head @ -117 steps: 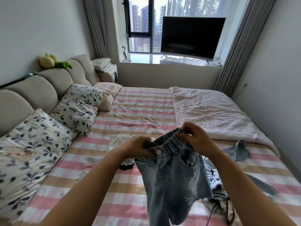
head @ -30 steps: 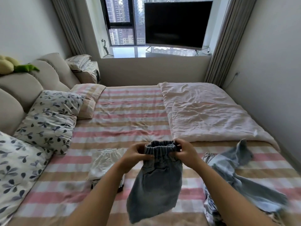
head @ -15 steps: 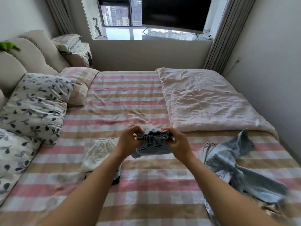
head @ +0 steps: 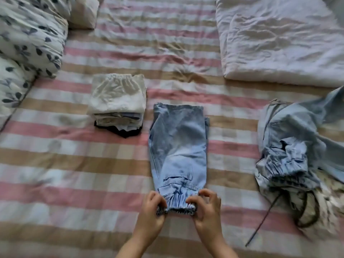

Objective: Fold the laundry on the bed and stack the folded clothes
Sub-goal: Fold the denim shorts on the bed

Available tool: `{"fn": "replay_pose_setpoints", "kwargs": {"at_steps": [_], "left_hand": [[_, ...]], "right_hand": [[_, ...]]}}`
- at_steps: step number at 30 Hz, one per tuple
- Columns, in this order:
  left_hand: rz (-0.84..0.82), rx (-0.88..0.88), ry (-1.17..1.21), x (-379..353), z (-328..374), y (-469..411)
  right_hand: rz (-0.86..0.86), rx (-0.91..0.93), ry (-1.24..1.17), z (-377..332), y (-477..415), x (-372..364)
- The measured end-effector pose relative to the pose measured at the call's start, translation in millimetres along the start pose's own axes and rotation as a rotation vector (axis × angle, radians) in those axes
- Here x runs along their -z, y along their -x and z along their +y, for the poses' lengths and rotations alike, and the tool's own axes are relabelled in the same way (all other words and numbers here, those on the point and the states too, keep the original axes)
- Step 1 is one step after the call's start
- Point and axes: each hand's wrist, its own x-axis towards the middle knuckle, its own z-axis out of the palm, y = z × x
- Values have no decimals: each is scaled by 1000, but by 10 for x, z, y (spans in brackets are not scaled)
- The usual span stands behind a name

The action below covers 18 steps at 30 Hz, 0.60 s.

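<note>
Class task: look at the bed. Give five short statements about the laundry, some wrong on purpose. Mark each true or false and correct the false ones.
1. The left hand and right hand both hold the gathered elastic end of the jeans. True.
2. The jeans lie on top of the folded stack. False: they lie flat on the striped sheet, beside the stack, to its right.
3. A white garment tops the folded stack. True.
4. The unfolded pile lies left of the stack. False: it lies right of the jeans.
5. The pale quilt covers the jeans. False: it lies farther up the bed, apart from them.
</note>
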Motion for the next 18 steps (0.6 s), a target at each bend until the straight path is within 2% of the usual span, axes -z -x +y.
{"fn": "replay_pose_setpoints", "kwargs": {"at_steps": [5, 8, 11, 13, 15, 18], "left_hand": [[-72, 44, -120, -416, -417, 455], [-44, 154, -53, -504, -544, 518], [198, 445, 214, -533, -575, 313], [212, 645, 473, -547, -545, 74], [143, 729, 525, -583, -530, -121], [109, 778, 465, -613, -507, -211]], "right_hand": [[-171, -27, 66, 406, 580, -282], [-207, -73, 58, 593, 721, -313], [-119, -423, -258, 606, 600, -328], [-127, -720, -481, 590, 392, -402], [-179, -850, -523, 599, 190, -461], [-233, -905, -534, 587, 80, -483]]}}
